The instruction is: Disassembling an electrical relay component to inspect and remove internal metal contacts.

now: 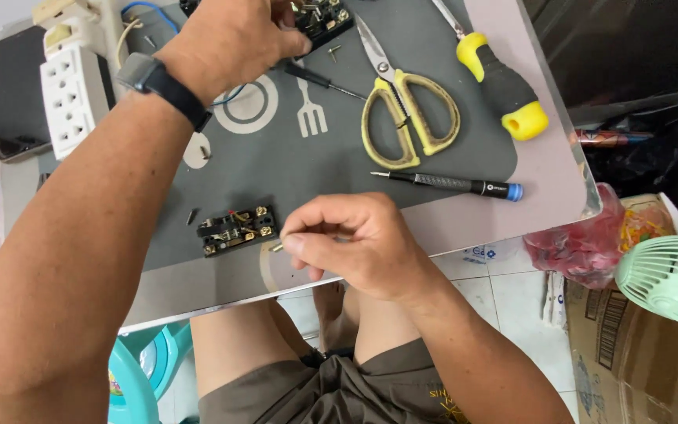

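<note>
Here right hand (355,239) pinches perhaps a metal screw | black switch block (237,230) beside

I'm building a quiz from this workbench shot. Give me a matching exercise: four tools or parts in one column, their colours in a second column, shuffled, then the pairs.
Things:
1. scissors
2. slim screwdriver
3. power strip
4. small fan

Colours:
A. white
B. black with a blue end cap
C. pale green
D. yellow handles

Pairs: 1-D, 2-B, 3-A, 4-C
</note>
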